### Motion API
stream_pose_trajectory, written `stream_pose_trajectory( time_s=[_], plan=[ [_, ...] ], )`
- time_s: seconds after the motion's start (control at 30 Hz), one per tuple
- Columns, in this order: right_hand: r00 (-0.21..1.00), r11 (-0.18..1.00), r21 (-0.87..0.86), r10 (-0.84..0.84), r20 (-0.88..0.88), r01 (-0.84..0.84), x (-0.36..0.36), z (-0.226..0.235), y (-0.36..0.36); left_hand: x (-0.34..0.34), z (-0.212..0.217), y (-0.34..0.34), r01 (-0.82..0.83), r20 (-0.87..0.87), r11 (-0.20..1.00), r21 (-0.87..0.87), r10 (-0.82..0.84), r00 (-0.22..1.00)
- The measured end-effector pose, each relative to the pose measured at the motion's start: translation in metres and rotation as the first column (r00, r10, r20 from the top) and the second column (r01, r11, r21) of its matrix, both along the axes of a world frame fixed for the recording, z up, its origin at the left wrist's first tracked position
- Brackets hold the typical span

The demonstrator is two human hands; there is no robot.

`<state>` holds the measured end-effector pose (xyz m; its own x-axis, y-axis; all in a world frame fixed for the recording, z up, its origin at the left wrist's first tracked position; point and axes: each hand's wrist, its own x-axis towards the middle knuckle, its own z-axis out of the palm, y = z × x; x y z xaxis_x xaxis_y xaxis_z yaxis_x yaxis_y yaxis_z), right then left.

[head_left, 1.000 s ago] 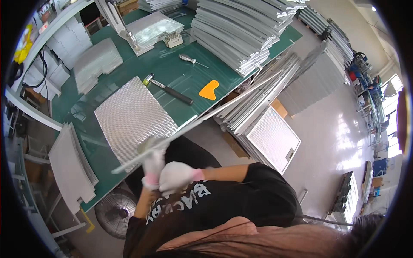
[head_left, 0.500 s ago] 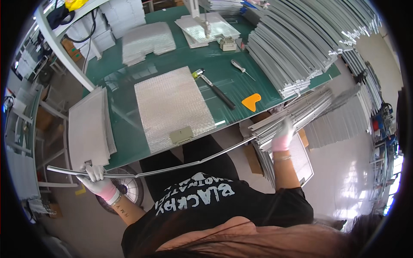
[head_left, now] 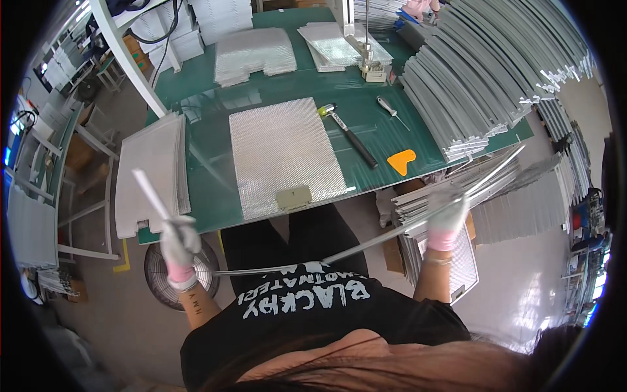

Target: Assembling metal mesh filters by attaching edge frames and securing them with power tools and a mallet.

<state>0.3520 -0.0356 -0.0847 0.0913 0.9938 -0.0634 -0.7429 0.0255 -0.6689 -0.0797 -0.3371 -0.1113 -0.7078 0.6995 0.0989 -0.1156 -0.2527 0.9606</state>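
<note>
A long, thin silvery metal strip (head_left: 373,242) runs across my front, bent at several places along its length. My left hand (head_left: 177,247), in a white and pink glove, is closed round it near its left end, which now points up and away. My right hand (head_left: 447,219), gloved alike and smeared by motion, is closed on the strip toward its right end, above a bundle of similar strips (head_left: 418,204). On the green table (head_left: 209,157) before me lies a silvery mesh panel (head_left: 284,153), with a small beige block (head_left: 294,197) on its near edge.
Right of the panel lie a hammer (head_left: 353,139), a screwdriver (head_left: 392,113) and an orange scraper (head_left: 401,162). Grey strips (head_left: 470,85) are piled high at the right. Pale panels (head_left: 150,170) stand stacked at the left; a fan (head_left: 157,277) is on the floor below.
My left hand has moved right and slightly up, and the strip's left end has swung upward at a bend. The right-hand part has also tilted up. The view has shifted a little.
</note>
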Motion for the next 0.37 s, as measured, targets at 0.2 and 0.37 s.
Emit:
stream_pose_trajectory(
  time_s=[0.2,0.37],
  plan=[
    [0.936,0.876,0.33,0.329,0.122,-0.351,-0.07,0.068,0.029,0.076,-0.045,0.056,0.295,0.071,0.955,0.032,-0.297,0.952],
    [0.711,0.709,0.079,0.703,-0.004,-0.701,-0.164,-0.014,0.065,0.101,-0.052,0.057,0.057,0.071,0.983,-0.174,-0.045,0.996]
  ],
)
